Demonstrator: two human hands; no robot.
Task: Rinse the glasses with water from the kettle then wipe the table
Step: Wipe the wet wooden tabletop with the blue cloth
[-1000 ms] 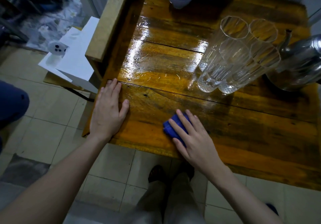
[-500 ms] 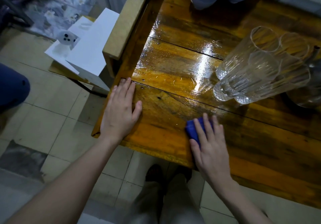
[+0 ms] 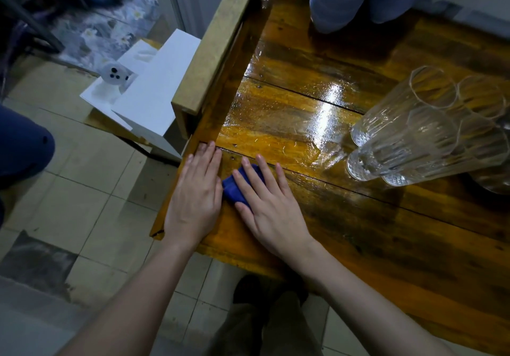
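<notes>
Both flat — right hand (image 3: 271, 209) presses cloth (image 3: 234, 185), left hand (image 3: 194, 198) on table (image 3: 358, 231).

Home, as far as I can tell: tile floor (image 3: 91, 184) under my feet, flowered rug (image 3: 110, 24) beyond, varnished plank table (image 3: 358, 231), drinking glasses (image 3: 414, 140) on it.

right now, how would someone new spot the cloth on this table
Find the near left corner of the wooden table. There the right hand presses a small cloth, beside the left hand. It is dark blue, unlike the clear glasses farther right.
</notes>
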